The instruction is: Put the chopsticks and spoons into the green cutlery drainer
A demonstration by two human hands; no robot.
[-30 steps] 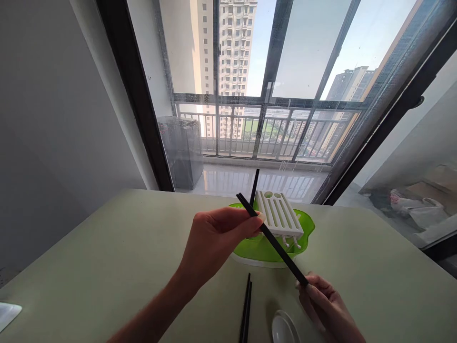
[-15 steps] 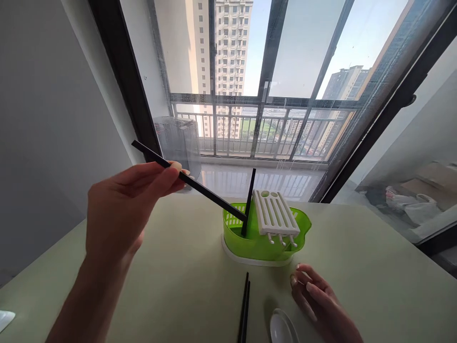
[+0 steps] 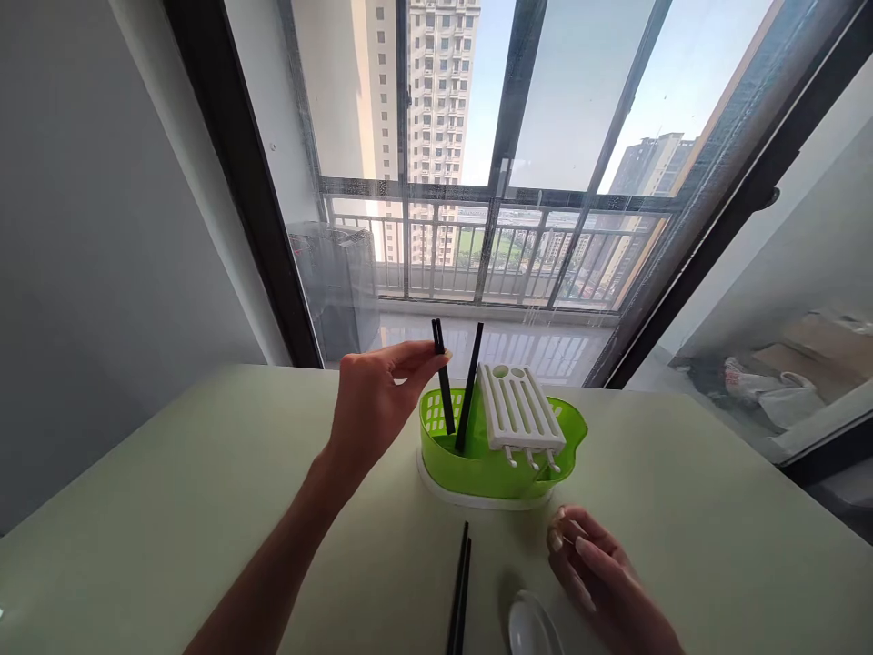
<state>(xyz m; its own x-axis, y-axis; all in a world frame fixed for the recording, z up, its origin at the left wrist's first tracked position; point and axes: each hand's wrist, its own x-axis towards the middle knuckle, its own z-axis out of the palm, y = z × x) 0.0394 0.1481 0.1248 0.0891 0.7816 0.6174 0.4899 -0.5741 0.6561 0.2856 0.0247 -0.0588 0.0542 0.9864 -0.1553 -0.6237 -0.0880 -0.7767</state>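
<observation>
My left hand (image 3: pixel 388 391) pinches black chopsticks (image 3: pixel 446 396) near their upper end. They point down, almost upright, with their lower ends inside the left part of a green basket (image 3: pixel 454 480) on a white base. Beside them, other black chopsticks (image 3: pixel 469 387) lean in the same basket. A white slotted rack (image 3: pixel 524 414) with small hooks sits tilted over the basket's right part. Low on the right, my right hand (image 3: pixel 604 578) rests with loosely bent fingers and holds nothing. Nearest to it are a white spoon-like dish (image 3: pixel 532 628), cut off by the frame, and black chopsticks (image 3: pixel 459 591) on the table.
The pale green table (image 3: pixel 286 437) reaches to a glass sliding door with dark frames (image 3: pixel 265 255). Beyond the glass are a balcony railing (image 3: pixel 525 259) and tall buildings. A grey wall (image 3: pixel 102 227) stands at the left; white bags (image 3: pixel 784 396) lie at the right behind glass.
My left hand has moved right and down to the basket, turning the chopsticks from a slant to nearly upright. My right hand has barely moved.
</observation>
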